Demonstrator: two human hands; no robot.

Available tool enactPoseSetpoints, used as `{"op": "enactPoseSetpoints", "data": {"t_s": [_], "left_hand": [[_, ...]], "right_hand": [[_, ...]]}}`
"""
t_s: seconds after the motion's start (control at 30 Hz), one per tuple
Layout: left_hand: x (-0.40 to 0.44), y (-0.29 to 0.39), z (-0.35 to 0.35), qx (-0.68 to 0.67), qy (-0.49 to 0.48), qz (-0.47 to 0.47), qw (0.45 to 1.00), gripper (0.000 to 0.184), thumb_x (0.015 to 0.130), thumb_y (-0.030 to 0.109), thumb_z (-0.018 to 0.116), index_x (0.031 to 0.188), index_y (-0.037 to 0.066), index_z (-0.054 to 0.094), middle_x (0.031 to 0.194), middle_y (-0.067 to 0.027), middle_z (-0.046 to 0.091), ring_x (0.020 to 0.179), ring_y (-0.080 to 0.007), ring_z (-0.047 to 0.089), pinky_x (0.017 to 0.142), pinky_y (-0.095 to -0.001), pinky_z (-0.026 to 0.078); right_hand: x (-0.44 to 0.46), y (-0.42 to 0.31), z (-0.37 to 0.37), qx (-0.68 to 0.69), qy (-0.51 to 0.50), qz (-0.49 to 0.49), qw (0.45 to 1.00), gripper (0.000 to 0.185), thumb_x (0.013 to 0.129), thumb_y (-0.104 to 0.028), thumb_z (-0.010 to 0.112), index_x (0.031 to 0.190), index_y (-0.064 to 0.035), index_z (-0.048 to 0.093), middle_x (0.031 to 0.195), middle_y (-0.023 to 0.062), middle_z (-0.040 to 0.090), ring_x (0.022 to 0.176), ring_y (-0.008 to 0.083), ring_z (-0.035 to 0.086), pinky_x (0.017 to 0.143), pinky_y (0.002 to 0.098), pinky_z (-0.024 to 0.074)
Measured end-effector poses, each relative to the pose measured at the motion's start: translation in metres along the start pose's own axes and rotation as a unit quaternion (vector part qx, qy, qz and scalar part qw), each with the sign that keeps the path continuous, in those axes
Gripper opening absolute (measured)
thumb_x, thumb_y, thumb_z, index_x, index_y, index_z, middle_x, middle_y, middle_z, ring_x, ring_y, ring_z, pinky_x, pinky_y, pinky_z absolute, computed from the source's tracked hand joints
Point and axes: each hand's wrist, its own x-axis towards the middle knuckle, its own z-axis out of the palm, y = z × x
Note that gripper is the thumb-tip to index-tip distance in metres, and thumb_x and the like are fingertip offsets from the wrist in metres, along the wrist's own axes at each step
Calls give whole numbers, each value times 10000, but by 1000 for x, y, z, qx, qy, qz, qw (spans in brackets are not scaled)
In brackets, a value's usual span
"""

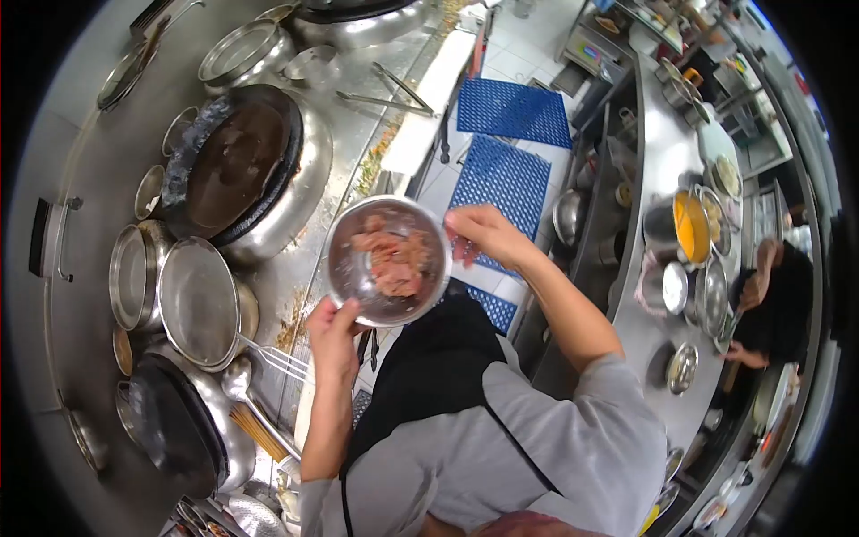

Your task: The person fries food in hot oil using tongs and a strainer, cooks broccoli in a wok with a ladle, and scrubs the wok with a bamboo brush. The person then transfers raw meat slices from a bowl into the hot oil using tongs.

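Note:
A round steel bowl is held up in front of my body, tilted a little. Pieces of raw pinkish meat lie inside it. My left hand grips the bowl's lower left rim, thumb on the inside edge. Just right of the bowl's rim is my right hand, its fingers curled together around some pink meat that hangs below them.
At the left are a large wok with dark contents, a second wok, a strainer, a ladle and tongs. Blue mats cover part of the floor. A co-worker stands beyond the right counter.

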Motion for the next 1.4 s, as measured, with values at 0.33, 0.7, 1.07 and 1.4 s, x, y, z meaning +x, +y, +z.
{"op": "enactPoseSetpoints", "data": {"t_s": [0.33, 0.7, 1.07, 1.4], "left_hand": [[26, 23, -8, -190, 308, 83, 929, 74, 827, 17, 613, 899, 28, 597, 822, -80, 667, 693, -181, 670, 631, -355, 610], [42, 42, -30, -253, 457, 139, 841, 356, 826, -9, 619, 1123, -16, 423, 864, -82, 617, 715, -174, 617, 671, -398, 587], [90, 48, -83, -135, 413, 222, 873, 90, 842, -5, 617, 758, -1, 585, 729, -57, 612, 611, -134, 603, 549, -277, 557], [68, 52, -84, 43, 418, 274, 865, 295, 800, 30, 658, 581, 21, 462, 579, -18, 521, 538, -102, 562, 491, -288, 530]], "right_hand": [[342, 41, -94, -667, 190, -106, 712, 212, 831, -138, 561, 936, -21, 703, 1108, 201, 588, 1070, 334, 526, 873, 473, 479], [305, -37, -109, -505, 198, -176, 822, 324, 823, -321, 642, 852, 1, 629, 754, 223, 649, 791, 418, 651, 732, 491, 498], [116, -182, 34, -548, -65, -416, 723, 396, 780, -141, 722, 1157, -86, 614, 940, 154, 623, 816, 309, 613, 684, 403, 488], [101, -220, 111, -727, -29, -573, 378, 323, 650, -7, 683, 965, -46, 624, 868, 76, 608, 893, 248, 613, 705, 372, 529]]}}
